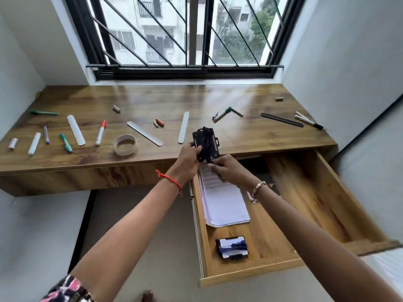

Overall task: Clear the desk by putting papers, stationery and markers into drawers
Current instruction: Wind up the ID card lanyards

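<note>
two hands meet above the open drawer point(268, 240), both holding a black badge holder point(206, 142) with a dark cord round it: the left hand point(187, 159) pinches its side, the right hand point(231, 171) nips the lower end, perhaps winding the cord (blur hides the fingertips). the step in hand looks like stowing stationery; papers point(224, 205) and a second holder point(232, 249) lie inside. next it wants lowering onto bare drawer floor, leaving the markers point(100, 132), rulers point(145, 133) and tape roll point(124, 144) on the desk point(152, 99).
</note>
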